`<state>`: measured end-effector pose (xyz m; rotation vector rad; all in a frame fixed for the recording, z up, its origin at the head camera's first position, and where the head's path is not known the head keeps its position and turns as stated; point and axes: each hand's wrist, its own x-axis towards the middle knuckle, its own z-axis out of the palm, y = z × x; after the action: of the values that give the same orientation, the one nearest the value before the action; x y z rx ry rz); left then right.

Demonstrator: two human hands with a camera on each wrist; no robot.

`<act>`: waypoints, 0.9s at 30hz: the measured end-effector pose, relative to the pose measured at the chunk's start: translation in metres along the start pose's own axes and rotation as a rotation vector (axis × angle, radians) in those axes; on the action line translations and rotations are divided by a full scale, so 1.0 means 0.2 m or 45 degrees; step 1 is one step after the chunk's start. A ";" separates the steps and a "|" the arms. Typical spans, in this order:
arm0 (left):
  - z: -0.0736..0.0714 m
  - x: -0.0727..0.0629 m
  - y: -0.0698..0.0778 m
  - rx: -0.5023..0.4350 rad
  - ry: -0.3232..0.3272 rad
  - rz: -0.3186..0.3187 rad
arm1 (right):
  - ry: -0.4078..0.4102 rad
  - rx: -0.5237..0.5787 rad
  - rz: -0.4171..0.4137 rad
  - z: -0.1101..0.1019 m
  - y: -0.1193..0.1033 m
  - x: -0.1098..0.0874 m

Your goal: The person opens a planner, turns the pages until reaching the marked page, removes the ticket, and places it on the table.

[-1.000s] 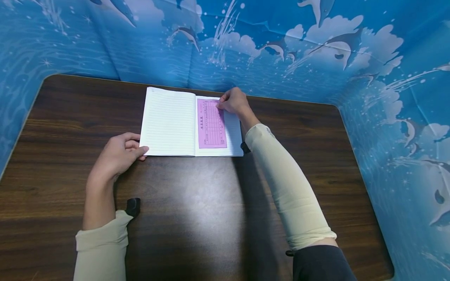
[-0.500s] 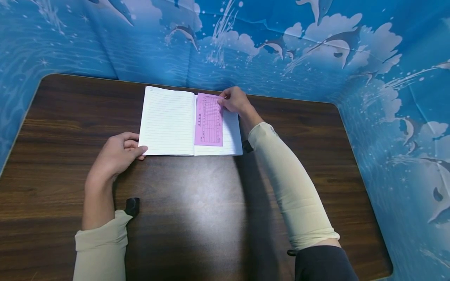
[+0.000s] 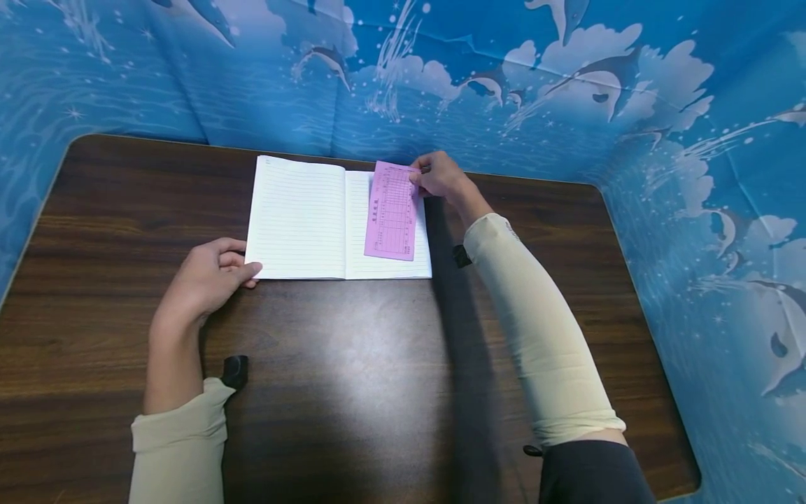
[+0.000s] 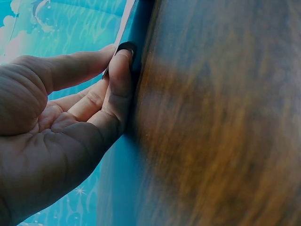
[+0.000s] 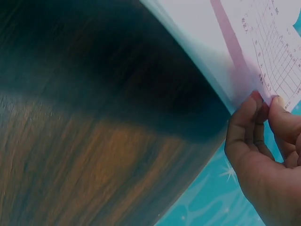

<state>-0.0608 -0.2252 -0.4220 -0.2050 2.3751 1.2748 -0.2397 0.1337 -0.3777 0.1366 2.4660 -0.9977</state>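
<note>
An open notebook (image 3: 296,220) with lined white pages lies near the far edge of the table. My left hand (image 3: 210,276) pinches its lower left corner, thumb on top of the page and fingers beneath; the left wrist view shows the thin notebook edge (image 4: 123,23) between them. Over the right page is a pink printed form slip (image 3: 392,213), slightly tilted. My right hand (image 3: 442,175) pinches the slip's upper right corner between thumb and fingers. In the right wrist view the slip (image 5: 270,56) is raised off the page at that corner.
The dark wood table (image 3: 352,392) has rounded corners. Behind it and along the right hangs a blue cloth (image 3: 252,84) printed with dolphins and clouds. The right forearm casts a shadow across the table.
The right hand has lifted the pink slip off the right page, first a little left and up, then to the right, tilting it. The left hand stays at the notebook corner.
</note>
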 end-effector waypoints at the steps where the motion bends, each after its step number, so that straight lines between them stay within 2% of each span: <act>1: 0.00 0.00 0.00 0.002 0.000 0.000 | -0.011 0.008 0.002 -0.01 0.00 0.00; 11: 0.00 0.00 0.00 -0.001 0.009 -0.001 | -0.069 0.017 0.023 -0.09 0.04 -0.03; 27: 0.00 -0.01 -0.01 -0.005 0.014 0.023 | -0.106 -0.005 0.152 -0.24 0.14 -0.06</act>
<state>-0.0586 -0.2264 -0.4236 -0.1927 2.3884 1.2901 -0.2408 0.1867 -0.3605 0.2338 2.3549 -0.9284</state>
